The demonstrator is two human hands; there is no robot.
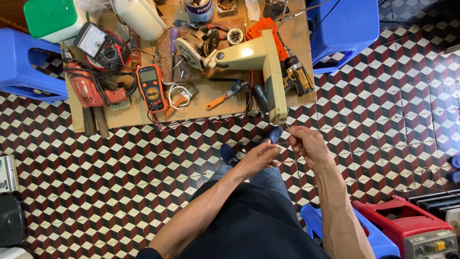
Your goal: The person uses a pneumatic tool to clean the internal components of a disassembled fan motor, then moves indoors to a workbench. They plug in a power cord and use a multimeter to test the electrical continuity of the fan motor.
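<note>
The person sits over a tiled floor (143, 192) and holds a thin wire (290, 148) in both hands. The wire is very thin and pale, so it is hard to see. It seems to run up and down between the hands, from near the cream fan stand (261, 62) down past the right wrist. Where its ends are, I cannot tell.

The left hand (258, 158) has its fingers pressed together at the tips, pinching the wire. The right hand (306, 144) has its fingers curled in, with the tips pinched on the wire too. The two hands are close, just beside each other, in front of the person's knees.

The fan stand lies on a flat sheet of cardboard (201, 105) on the floor. Its long part points down toward the hands. Near it lie an orange meter (152, 86), a red drill (86, 88), a yellow and black drill (299, 74), and a black meter with a dial (101, 45).

A blue stool (342, 26) sits at the top right, cut off by the edge. A red machine (412, 228) at the bottom right is cut off too. The person's feet are mostly hidden by the hands.
</note>
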